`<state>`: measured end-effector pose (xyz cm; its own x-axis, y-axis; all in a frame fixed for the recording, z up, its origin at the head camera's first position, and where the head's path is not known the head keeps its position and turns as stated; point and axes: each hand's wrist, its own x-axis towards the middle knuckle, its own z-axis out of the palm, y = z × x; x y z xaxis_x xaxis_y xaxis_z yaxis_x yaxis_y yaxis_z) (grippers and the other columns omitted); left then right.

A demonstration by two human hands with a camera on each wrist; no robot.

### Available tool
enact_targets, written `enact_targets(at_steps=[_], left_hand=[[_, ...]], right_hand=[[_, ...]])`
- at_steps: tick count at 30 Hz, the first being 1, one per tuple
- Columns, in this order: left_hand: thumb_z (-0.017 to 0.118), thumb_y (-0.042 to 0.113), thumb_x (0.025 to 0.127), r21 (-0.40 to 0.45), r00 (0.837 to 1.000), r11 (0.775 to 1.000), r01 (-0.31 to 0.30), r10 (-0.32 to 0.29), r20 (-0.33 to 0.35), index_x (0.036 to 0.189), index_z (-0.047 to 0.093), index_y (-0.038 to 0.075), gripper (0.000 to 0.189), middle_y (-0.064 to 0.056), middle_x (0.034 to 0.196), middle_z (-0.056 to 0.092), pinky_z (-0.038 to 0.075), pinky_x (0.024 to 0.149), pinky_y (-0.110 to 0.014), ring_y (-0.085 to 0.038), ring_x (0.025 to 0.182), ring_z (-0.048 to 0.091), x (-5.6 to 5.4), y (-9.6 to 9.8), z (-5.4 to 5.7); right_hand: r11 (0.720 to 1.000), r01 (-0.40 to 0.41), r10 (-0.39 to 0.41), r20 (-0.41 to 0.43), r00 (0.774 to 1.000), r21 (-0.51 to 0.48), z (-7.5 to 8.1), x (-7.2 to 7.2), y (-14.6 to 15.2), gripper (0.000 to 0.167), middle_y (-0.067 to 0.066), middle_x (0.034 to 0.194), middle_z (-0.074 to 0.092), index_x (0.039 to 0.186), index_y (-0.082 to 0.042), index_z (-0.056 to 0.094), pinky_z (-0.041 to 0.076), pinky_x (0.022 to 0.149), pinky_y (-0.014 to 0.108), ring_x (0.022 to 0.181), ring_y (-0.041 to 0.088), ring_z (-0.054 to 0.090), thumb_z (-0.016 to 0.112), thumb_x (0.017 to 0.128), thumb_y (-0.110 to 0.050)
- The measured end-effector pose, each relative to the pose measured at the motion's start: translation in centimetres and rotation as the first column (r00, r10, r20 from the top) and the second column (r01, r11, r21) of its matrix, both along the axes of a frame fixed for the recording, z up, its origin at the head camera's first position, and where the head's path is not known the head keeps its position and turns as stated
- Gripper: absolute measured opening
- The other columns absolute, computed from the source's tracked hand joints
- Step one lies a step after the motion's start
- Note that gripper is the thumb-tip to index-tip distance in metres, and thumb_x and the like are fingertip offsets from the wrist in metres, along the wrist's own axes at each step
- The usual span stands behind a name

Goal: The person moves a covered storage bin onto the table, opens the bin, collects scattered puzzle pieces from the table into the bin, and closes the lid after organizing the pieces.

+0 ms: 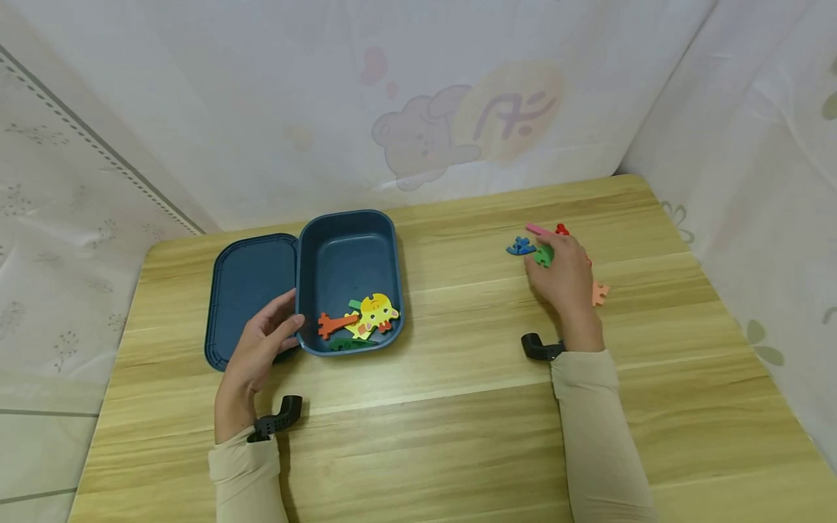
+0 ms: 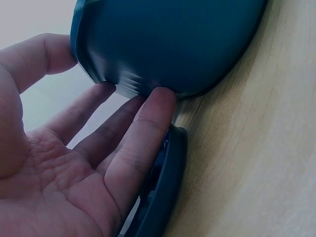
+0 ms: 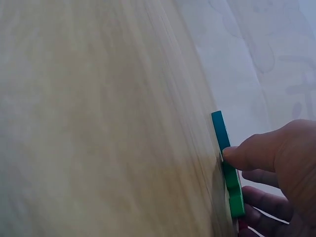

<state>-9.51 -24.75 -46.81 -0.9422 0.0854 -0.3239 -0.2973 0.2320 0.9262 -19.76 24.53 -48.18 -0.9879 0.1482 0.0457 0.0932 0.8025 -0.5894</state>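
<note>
A dark blue plastic box (image 1: 349, 261) stands on the table. My left hand (image 1: 257, 345) holds its left side, thumb at the rim and fingers against the outer wall (image 2: 173, 44). Inside, at the near end, lie a yellow animal-head puzzle piece (image 1: 377, 314), an orange piece (image 1: 333, 325) and green pieces. Over on the right, my right hand (image 1: 564, 274) reaches down over loose puzzle pieces, thumb and fingers apart around a green piece (image 1: 543, 256). A blue piece (image 1: 520, 246) lies beside the thumb. Part of the pieces is hidden under the hand.
The blue lid (image 1: 251, 287) lies flat left of the box. Around my right hand are a pink piece (image 1: 536, 229), a red piece (image 1: 561, 229) and a peach piece (image 1: 599, 293). Patterned curtains (image 1: 294, 109) hang behind the wooden table (image 1: 418, 450).
</note>
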Motion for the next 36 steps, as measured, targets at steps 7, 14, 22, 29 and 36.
enact_targets(at_steps=[7, 14, 22, 29, 36], left_hand=[[0.057, 0.032, 0.111, 0.0, 1.0, 1.0, -0.002, 0.002, -0.007, 0.168, 0.031, 0.017, 0.064, -0.016, 0.167, 0.041, 0.054, 0.093, -0.014, 0.007, 0.12, 0.057, 0.04, 0.08, 0.01], [0.057, 0.031, 0.111, 0.002, 1.0, 1.0, 0.001, -0.001, -0.009, 0.168, 0.031, 0.015, 0.065, -0.017, 0.166, 0.041, 0.054, 0.093, -0.014, 0.007, 0.12, 0.058, 0.04, 0.08, -0.02], [0.057, 0.031, 0.111, 0.009, 1.0, 1.0, 0.005, -0.004, -0.008, 0.168, 0.031, 0.016, 0.064, -0.017, 0.167, 0.04, 0.054, 0.093, -0.014, 0.005, 0.122, 0.057, -0.01, 0.06, 0.05], [0.057, 0.031, 0.111, 0.008, 1.0, 1.0, 0.001, -0.001, -0.004, 0.168, 0.031, 0.016, 0.064, -0.017, 0.166, 0.042, 0.055, 0.093, -0.015, 0.004, 0.121, 0.057, 0.03, 0.07, 0.07], [0.057, 0.03, 0.111, 0.006, 1.0, 1.0, -0.005, 0.005, -0.006, 0.168, 0.032, 0.016, 0.064, -0.018, 0.164, 0.043, 0.055, 0.092, -0.015, 0.005, 0.12, 0.058, -0.02, 0.11, -0.03]], right_hand=[[1.0, 0.011, -0.011, 0.015, 1.0, 0.023, 0.16, 0.31, 0.2, 0.048, 0.034, 0.142, 0.056, 0.14, 0.003, 0.063, 0.04, 0.109, 0.067, 0.133, 0.056, 0.048, 0.068, 0.1, -0.025], [0.999, -0.01, 0.008, 0.045, 0.999, 0.038, 0.32, 0.56, 0.55, 0.049, 0.035, 0.134, 0.054, 0.139, 0.005, 0.062, 0.039, 0.086, 0.053, 0.119, 0.049, 0.047, 0.067, 0.101, -0.026], [0.999, -0.036, 0.032, 0.1, 0.994, 0.037, 0.79, 0.57, 0.84, 0.052, 0.036, 0.133, 0.05, 0.14, 0.008, 0.06, 0.036, 0.081, 0.045, 0.11, 0.044, 0.044, 0.069, 0.101, -0.026], [0.999, -0.015, 0.012, 0.086, 0.996, 0.033, 0.82, 0.65, 0.95, 0.049, 0.034, 0.128, 0.053, 0.136, 0.007, 0.064, 0.033, 0.079, 0.041, 0.104, 0.04, 0.046, 0.071, 0.1, -0.027], [0.998, 0.004, -0.008, 0.067, 0.998, 0.058, 0.86, 0.6, 0.98, 0.041, 0.029, 0.128, 0.06, 0.133, -0.001, 0.07, 0.039, 0.077, 0.045, 0.109, 0.042, 0.055, 0.066, 0.102, -0.028]])
